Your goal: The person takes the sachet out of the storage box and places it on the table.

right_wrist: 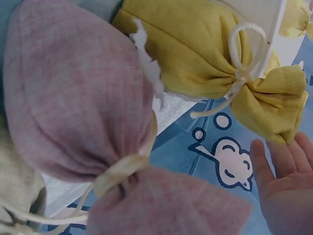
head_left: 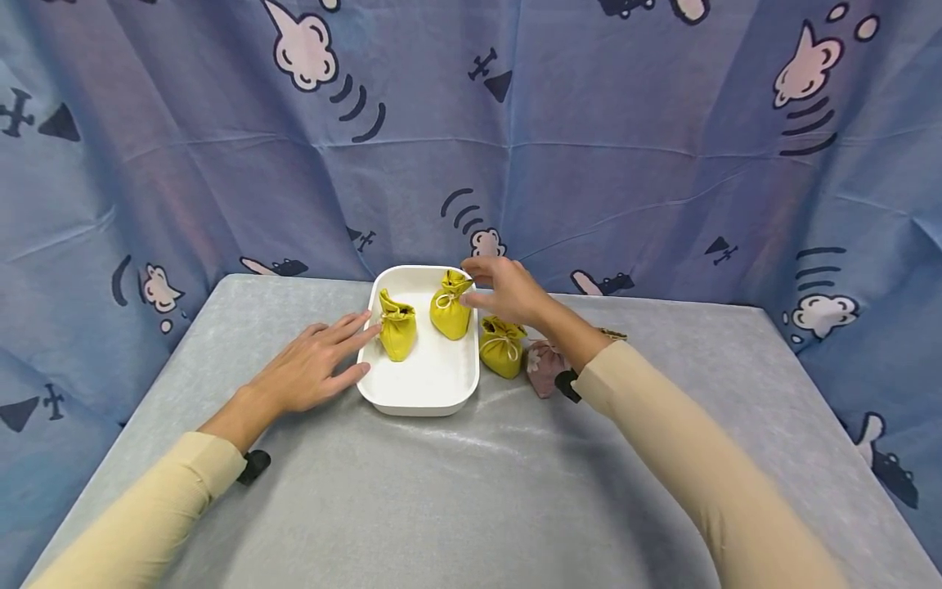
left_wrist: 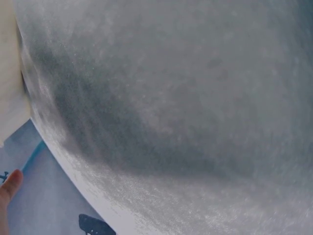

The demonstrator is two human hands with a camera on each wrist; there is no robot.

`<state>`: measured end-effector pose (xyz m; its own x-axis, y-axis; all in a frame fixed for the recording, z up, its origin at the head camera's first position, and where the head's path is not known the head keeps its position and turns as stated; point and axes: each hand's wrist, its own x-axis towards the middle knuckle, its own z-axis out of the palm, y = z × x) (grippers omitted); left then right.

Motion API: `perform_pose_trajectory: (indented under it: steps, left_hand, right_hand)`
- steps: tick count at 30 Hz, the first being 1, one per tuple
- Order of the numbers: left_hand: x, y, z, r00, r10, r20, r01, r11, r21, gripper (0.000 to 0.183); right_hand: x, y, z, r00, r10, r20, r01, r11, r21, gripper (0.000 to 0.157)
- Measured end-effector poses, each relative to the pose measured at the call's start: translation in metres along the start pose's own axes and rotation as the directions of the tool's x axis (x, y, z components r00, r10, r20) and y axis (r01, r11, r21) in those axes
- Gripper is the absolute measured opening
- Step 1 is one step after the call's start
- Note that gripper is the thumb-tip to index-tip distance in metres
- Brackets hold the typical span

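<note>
A white rectangular tray (head_left: 423, 388) holds two yellow drawstring pouches, a left pouch (head_left: 398, 331) and a right pouch (head_left: 450, 315). My left hand (head_left: 309, 368) lies along the tray's left rim with fingers extended, the fingertips by the left pouch. Over the tray's right rim, my right hand (head_left: 508, 288) has thumb and fingers spread apart beside the top of the right pouch. In the right wrist view that hand's fingers (right_wrist: 288, 164) look fairly straight, some tips hidden behind another pouch. The left wrist view shows mostly tablecloth.
Right of the tray stand another yellow pouch (head_left: 502, 350) and a pink pouch (head_left: 543, 370) with a tied neck. An olive-beige pouch (right_wrist: 19, 181) is mostly hidden by my right forearm in the head view. A patterned blue curtain (head_left: 471, 164) hangs behind the grey-covered table (head_left: 412, 507).
</note>
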<state>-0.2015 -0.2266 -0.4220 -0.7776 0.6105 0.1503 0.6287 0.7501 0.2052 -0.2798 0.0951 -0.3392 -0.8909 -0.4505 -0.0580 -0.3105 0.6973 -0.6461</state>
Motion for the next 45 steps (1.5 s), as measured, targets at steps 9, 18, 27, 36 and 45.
perform_pose_trajectory:
  steps: [9,18,27,36,45]
  left_hand:
    - [0.000,0.000,-0.001,1.000,0.008,-0.012,-0.008,1.000,-0.007,0.060]
    - [0.000,0.001,0.000,1.000,0.018,-0.021,-0.019,1.000,-0.011,0.060]
    - [0.000,0.000,0.000,1.000,0.013,-0.021,-0.013,1.000,-0.015,0.060]
    - [0.000,0.000,0.000,1.000,0.016,-0.027,-0.017,1.000,-0.019,0.060]
    - [-0.001,0.000,0.000,1.000,0.013,-0.018,-0.013,1.000,-0.015,0.060]
  right_hand:
    - [0.010,-0.003,0.004,1.000,-0.006,0.008,0.006,1.000,-0.020,0.060]
    - [0.018,-0.004,0.012,1.000,-0.014,0.013,0.015,0.998,-0.059,0.058]
    - [0.025,-0.007,0.017,1.000,0.025,-0.005,-0.025,0.997,-0.070,0.057]
    - [0.028,-0.010,0.020,0.998,0.069,-0.013,-0.070,0.995,-0.064,0.047]
    - [0.027,-0.013,0.023,0.997,0.051,-0.051,-0.053,0.998,-0.045,0.038]
